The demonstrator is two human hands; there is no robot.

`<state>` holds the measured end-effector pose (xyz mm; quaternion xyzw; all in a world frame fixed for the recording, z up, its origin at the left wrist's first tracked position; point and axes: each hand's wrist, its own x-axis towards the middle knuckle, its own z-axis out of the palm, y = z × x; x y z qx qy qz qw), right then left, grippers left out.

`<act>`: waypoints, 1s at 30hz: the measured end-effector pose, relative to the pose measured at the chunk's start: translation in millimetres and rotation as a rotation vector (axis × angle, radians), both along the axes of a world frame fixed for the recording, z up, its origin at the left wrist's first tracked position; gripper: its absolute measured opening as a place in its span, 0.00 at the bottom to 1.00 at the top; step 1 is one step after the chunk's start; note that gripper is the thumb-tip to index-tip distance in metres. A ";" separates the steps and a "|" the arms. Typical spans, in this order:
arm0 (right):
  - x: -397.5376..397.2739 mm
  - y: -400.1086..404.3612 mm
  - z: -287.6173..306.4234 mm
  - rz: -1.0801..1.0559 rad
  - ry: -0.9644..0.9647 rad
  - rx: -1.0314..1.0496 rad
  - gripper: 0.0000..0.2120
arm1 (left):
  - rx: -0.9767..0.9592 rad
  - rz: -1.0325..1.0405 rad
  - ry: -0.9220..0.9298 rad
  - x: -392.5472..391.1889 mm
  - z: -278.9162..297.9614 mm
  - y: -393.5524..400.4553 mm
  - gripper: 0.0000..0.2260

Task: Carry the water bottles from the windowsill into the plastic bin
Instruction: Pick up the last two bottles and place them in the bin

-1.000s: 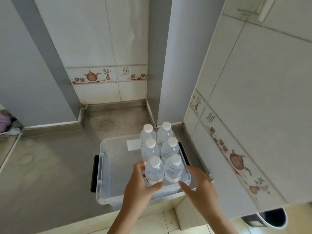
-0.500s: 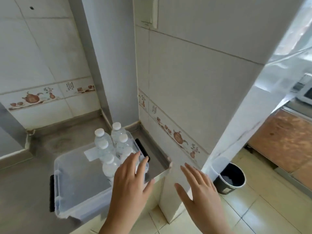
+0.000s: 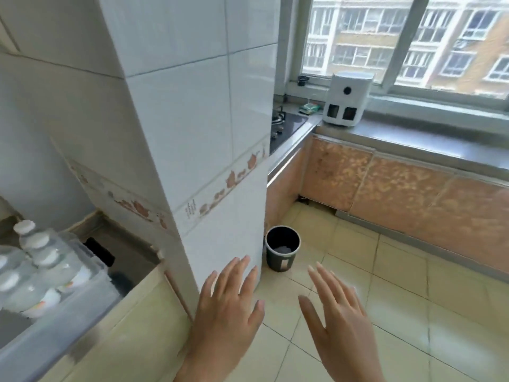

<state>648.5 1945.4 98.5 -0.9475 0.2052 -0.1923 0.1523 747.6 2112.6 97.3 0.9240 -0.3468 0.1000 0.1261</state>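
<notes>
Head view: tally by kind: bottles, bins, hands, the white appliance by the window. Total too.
water bottles: 5 by visible caps (blurred; the frame's left edge cuts the group)
plastic bin: 1
black waste bin: 1
white appliance: 1
hands: 2, left hand and right hand, both empty
Total: 10

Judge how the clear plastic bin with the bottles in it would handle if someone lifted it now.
The plastic bin likely feels heavy, holding several seemingly full water bottles. Its thin clear walls may flex. The bottles crowd one end, so it could tip that way.
</notes>
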 end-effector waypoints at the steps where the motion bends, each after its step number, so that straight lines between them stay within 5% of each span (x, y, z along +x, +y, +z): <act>1: -16.1 -12.1 0.1 -0.037 -0.002 0.003 0.27 | -0.017 -0.029 -0.004 -9.8 -2.3 -14.1 0.23; 13: -144.9 -138.9 -1.1 -0.472 -0.096 -0.008 0.27 | -0.020 -0.506 -0.011 -70.0 -2.6 -209.3 0.22; 30: -121.2 -385.4 -8.6 -0.923 -0.008 -0.003 0.29 | -0.105 -0.914 -0.054 -5.3 -4.5 -531.5 0.21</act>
